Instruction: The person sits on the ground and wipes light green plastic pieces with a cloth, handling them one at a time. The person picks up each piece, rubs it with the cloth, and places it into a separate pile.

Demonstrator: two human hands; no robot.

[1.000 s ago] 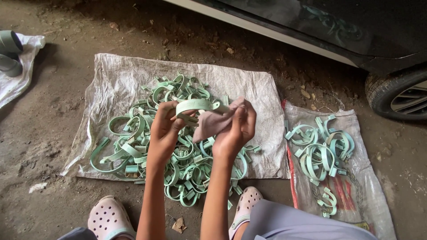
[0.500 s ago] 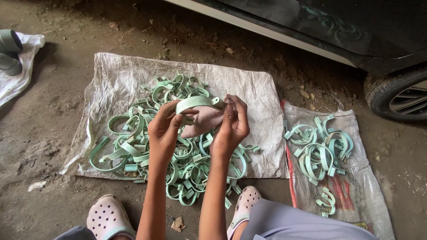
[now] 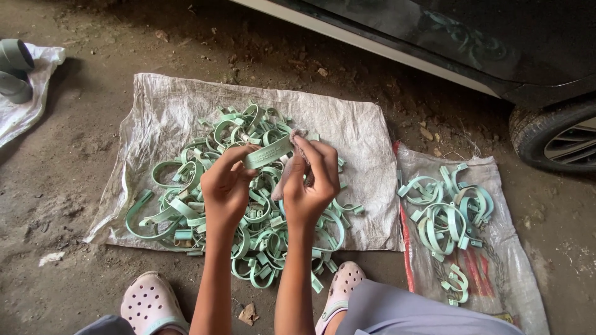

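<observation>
My left hand (image 3: 226,183) grips a pale green plastic pipe clamp (image 3: 268,152), raised above a large pile of the same clamps (image 3: 205,205). My right hand (image 3: 310,180) pinches a small pinkish-grey cloth (image 3: 284,180) and presses it against the clamp's right end. Both hands are close together over the middle of the pile. The pile lies on a white woven sack (image 3: 347,124) spread on the dirt ground.
A second sack (image 3: 496,260) at the right carries a smaller heap of green clamps (image 3: 450,214). A dark car body (image 3: 472,37) and its tyre (image 3: 555,133) stand at the upper right. Grey pipe fittings (image 3: 15,68) lie on a cloth at the far left. My pink clogs (image 3: 152,304) are below.
The cloth has been bunched tighter in my right hand and drawn in against the clamp. Both hands stay over the pile.
</observation>
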